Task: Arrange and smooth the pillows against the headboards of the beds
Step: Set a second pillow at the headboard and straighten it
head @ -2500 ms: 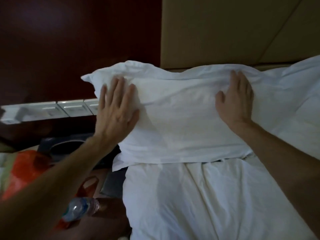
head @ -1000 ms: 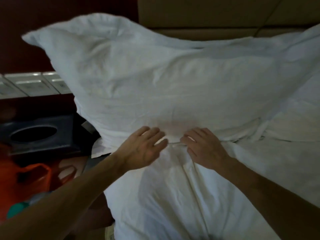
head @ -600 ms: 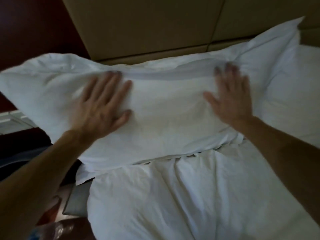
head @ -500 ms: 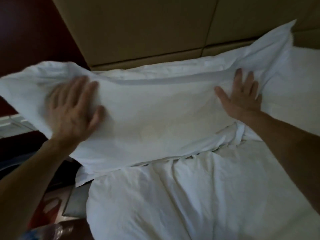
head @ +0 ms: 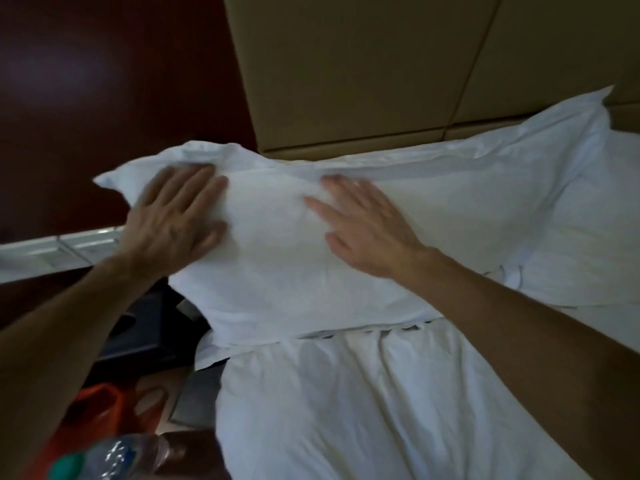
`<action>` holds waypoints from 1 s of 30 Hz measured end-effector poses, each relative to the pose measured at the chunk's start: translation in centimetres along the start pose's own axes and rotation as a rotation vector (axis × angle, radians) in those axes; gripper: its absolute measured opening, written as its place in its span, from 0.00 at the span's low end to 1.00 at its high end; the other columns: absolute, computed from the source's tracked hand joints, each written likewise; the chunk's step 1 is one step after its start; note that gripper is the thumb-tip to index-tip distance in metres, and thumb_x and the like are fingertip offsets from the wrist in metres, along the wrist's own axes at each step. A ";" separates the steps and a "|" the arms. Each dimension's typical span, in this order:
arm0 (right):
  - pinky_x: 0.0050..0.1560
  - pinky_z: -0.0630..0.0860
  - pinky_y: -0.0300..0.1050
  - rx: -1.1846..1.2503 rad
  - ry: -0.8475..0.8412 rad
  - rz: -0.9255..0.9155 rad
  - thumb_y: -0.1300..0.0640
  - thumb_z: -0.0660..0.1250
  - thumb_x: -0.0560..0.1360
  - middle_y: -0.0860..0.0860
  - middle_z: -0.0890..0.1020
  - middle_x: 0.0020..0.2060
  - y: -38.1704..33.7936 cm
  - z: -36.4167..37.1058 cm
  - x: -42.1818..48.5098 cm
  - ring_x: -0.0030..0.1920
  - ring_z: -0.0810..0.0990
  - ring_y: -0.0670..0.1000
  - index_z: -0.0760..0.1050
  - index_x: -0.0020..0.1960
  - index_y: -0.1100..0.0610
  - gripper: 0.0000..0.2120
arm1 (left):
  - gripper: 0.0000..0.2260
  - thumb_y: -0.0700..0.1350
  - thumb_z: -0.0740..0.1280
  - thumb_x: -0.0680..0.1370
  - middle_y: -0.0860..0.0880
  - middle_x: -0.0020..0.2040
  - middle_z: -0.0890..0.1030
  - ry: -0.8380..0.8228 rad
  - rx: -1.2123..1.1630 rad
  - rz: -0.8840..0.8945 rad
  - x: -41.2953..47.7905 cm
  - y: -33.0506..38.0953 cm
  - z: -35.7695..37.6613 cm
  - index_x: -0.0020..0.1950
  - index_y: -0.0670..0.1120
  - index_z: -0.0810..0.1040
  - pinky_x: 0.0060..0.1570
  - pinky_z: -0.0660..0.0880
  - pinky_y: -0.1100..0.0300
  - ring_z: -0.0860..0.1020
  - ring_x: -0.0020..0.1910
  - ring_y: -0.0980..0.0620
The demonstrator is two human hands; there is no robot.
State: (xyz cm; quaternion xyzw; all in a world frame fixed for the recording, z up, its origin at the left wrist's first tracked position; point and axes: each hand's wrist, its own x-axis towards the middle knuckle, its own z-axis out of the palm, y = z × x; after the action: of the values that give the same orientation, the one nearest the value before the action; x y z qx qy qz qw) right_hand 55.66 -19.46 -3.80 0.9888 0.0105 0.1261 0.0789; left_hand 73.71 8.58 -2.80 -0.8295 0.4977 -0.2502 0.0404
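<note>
White pillow [head: 277, 282] lay against the tan headboard [head: 346, 71], left hand [head: 173, 220] and right hand [head: 367, 226] pressing it, each grip spread flat.

Dim light. The white fabric pillow [head: 294, 271] is brightest; a faint purplish sheen sits on the dark red glossy wall panel [head: 69, 71], far left. Motion blur smears the left hand [head: 173, 220] and the near clear plastic bottle [head: 114, 455].

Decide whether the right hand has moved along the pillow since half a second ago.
Yes. The right hand has slid left: before, it lay right of the headboard seam; now it presses the pillow left of that seam.
</note>
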 end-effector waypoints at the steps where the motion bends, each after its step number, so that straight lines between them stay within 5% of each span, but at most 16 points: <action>1: 0.76 0.57 0.58 0.000 -0.001 0.121 0.43 0.57 0.78 0.56 0.63 0.76 0.0 0.0 0.4 0.75 0.62 0.60 0.57 0.79 0.49 0.31 | 0.31 0.61 0.54 0.81 0.39 0.76 0.68 -0.026 0.033 0.024 -0.4 -1.8 -0.5 0.78 0.43 0.64 0.77 0.52 0.43 0.65 0.75 0.37; 4: 0.70 0.64 0.57 0.042 0.014 0.411 0.38 0.57 0.77 0.56 0.69 0.71 0.4 -0.5 0.5 0.68 0.69 0.61 0.59 0.76 0.51 0.31 | 0.30 0.60 0.54 0.81 0.38 0.77 0.66 -0.063 0.046 0.087 -1.3 -4.9 -1.4 0.78 0.43 0.64 0.77 0.54 0.42 0.64 0.76 0.37; 10: 0.69 0.68 0.60 0.004 -0.198 0.593 0.45 0.64 0.75 0.61 0.71 0.68 0.2 -4.1 0.5 0.68 0.70 0.62 0.60 0.75 0.54 0.32 | 0.26 0.54 0.61 0.79 0.39 0.72 0.71 -0.089 -0.131 0.089 -0.9 -5.1 -2.8 0.73 0.42 0.68 0.73 0.63 0.42 0.67 0.72 0.38; 14: 0.75 0.60 0.57 0.044 -0.306 0.567 0.46 0.65 0.77 0.60 0.58 0.78 -1.8 -7.0 2.3 0.76 0.59 0.62 0.52 0.80 0.52 0.37 | 0.25 0.53 0.65 0.77 0.42 0.71 0.72 -0.164 -0.166 0.118 0.0 -6.1 -4.1 0.71 0.44 0.70 0.70 0.65 0.43 0.69 0.70 0.39; 21: 0.78 0.55 0.54 0.198 -0.568 0.467 0.45 0.61 0.80 0.54 0.50 0.81 -6.3 -12.0 4.2 0.80 0.51 0.57 0.49 0.81 0.49 0.35 | 0.25 0.56 0.63 0.79 0.45 0.73 0.71 -0.357 -0.224 0.073 1.8 -6.4 -7.9 0.74 0.47 0.69 0.71 0.65 0.46 0.69 0.71 0.43; 30: 0.74 0.61 0.55 0.224 -0.648 0.403 0.47 0.59 0.81 0.53 0.55 0.80 -10.3 -17.8 5.6 0.78 0.56 0.57 0.53 0.80 0.49 0.31 | 0.24 0.56 0.63 0.79 0.46 0.71 0.74 -0.482 -0.194 0.029 0.4 -9.1 -13.6 0.74 0.51 0.68 0.67 0.69 0.47 0.72 0.69 0.45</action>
State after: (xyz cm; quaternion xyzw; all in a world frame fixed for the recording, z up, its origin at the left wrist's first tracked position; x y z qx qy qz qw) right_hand 56.57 -6.30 12.95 0.9622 -0.1953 -0.1813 -0.0564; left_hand 74.94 15.29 12.10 -0.8579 0.5072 0.0043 0.0818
